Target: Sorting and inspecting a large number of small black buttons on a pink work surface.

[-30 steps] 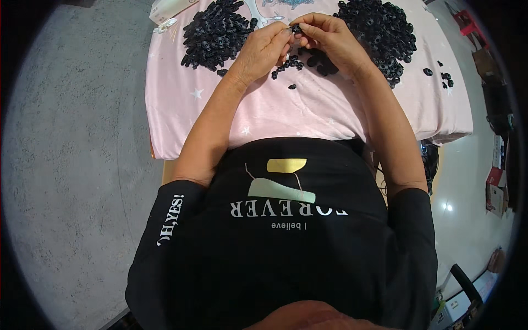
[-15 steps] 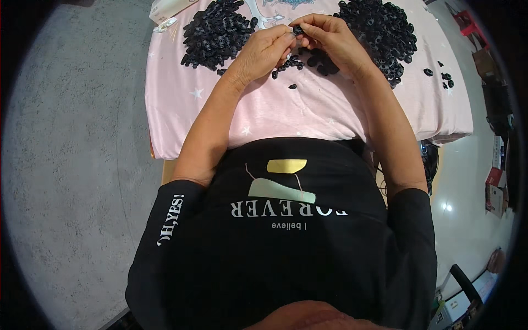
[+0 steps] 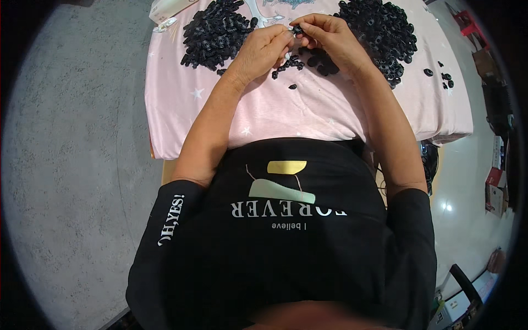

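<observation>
My left hand (image 3: 265,50) and my right hand (image 3: 334,41) meet over the far part of the table, fingertips nearly touching. Pinched in my right fingers is a small round black plastic part (image 3: 297,29). The left thumb and forefinger are closed right beside it; what they grip is too small to make out. Something small and white (image 3: 287,55) shows under the left fingers. Below the hands lie several tiny black pieces (image 3: 289,65) and a few flat round black pieces (image 3: 323,65). One single black piece (image 3: 292,86) lies closer to me.
Heaps of black plastic parts flank my hands: a left pile (image 3: 212,38) and a larger right pile (image 3: 385,36). Several loose parts (image 3: 448,82) lie at the right. A pink star-patterned cloth (image 3: 187,121) covers the table. A white box (image 3: 168,8) stands at the far left corner.
Both hands stay in nearly the same place. Only the left fingers have shifted slightly against the black part.
</observation>
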A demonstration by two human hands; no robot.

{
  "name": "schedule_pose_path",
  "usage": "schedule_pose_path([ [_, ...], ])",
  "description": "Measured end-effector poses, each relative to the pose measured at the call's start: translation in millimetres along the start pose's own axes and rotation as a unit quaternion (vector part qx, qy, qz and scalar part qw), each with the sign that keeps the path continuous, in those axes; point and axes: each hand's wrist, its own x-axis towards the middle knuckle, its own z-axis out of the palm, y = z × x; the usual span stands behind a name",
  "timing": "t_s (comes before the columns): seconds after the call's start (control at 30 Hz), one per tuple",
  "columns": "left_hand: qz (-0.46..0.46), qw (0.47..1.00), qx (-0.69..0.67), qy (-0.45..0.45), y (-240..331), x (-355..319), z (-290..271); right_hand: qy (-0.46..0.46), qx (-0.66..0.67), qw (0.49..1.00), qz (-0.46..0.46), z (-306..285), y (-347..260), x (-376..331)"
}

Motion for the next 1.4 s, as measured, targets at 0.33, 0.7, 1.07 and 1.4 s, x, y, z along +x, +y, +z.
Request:
schedule_pose_path([
  [0.33, 0.019, 1.000, 0.000, 0.000, -10.6, 3.4, -0.1, 0.006, -0.016, 1.000, -0.011, -0.2, 0.2, 0.0],
  [0.7, -0.013, 0.999, -0.023, -0.019, -7.0, 1.0, 0.8, 0.002, -0.028, 0.999, 0.017, -0.5, -1.0, -1.8],
  [1.07, -0.027, 0.999, 0.010, 0.033, -1.4, -0.3, 9.8, 0.006, -0.033, 0.999, 0.000, -1.7, 8.0, 2.1],
  [1.4, -0.022, 0.998, -0.060, 0.025, -2.3, -0.9, 13.3, 0.007, -0.026, 1.000, -0.014, -1.3, 2.3, 1.7],
])
